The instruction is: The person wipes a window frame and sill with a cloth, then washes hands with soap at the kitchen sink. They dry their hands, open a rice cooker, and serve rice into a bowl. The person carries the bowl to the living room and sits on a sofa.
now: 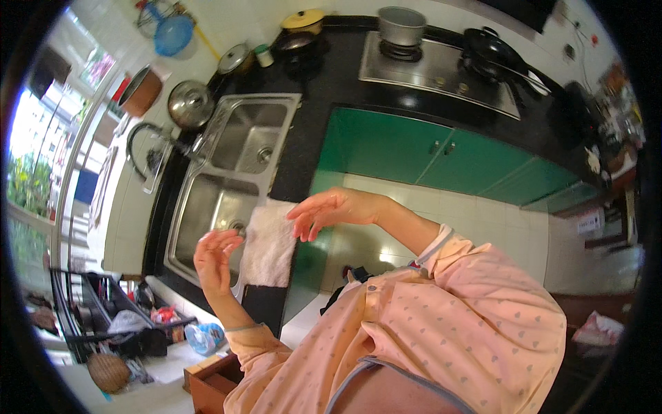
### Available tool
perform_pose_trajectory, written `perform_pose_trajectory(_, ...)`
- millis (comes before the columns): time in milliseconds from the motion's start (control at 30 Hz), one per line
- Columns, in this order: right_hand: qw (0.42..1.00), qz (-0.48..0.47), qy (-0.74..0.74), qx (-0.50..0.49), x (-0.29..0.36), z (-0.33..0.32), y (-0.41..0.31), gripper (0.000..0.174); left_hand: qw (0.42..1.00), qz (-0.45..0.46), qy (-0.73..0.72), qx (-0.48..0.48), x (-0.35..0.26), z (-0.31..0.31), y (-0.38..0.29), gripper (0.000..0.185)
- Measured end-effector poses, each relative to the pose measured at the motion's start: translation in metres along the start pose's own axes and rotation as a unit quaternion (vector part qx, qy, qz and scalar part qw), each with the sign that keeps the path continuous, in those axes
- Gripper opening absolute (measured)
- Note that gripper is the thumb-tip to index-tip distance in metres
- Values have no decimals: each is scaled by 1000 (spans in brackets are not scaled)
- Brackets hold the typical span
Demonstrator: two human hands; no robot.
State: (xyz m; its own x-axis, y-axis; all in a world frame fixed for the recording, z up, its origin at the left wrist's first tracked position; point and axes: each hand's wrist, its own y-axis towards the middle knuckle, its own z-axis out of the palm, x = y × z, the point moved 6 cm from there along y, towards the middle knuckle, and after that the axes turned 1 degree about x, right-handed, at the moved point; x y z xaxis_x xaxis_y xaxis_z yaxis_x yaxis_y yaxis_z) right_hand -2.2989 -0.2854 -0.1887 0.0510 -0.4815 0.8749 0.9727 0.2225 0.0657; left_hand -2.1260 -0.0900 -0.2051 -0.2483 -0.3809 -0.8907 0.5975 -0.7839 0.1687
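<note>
A white cloth (270, 246) lies spread over the edge of the double stainless steel sink (178, 227) and the black countertop. My left hand (217, 259) is raised over the lower basin, to the left of the cloth, fingers bent and apart, holding nothing. At the cloth's upper right edge hovers my right hand (331, 209), its fingers loosely curled and apart with nothing in them; whether its fingertips touch the cloth cannot be told. A black and chrome faucet (155, 135) arches on the far side of the sink.
Beyond the sink stand a metal pot lid (191, 105), a copper-coloured pot (140, 92) and a lidded pot (235, 58). The gas stove (434, 77) holds an aluminium pot (402, 26) and a black wok (494, 54). Green cabinets (388, 139) lie below. A black rack (88, 310) stands lower left.
</note>
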Motion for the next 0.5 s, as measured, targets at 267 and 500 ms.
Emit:
perform_pose_trajectory(267,821,148,-380,-400,-56,-132,-277,36,870,-151,428,193,134,146,38,41)
perform_pose_trajectory(500,607,366,-486,-512,-152,-121,-573,37,549,-98,703,442,282,293,23,51)
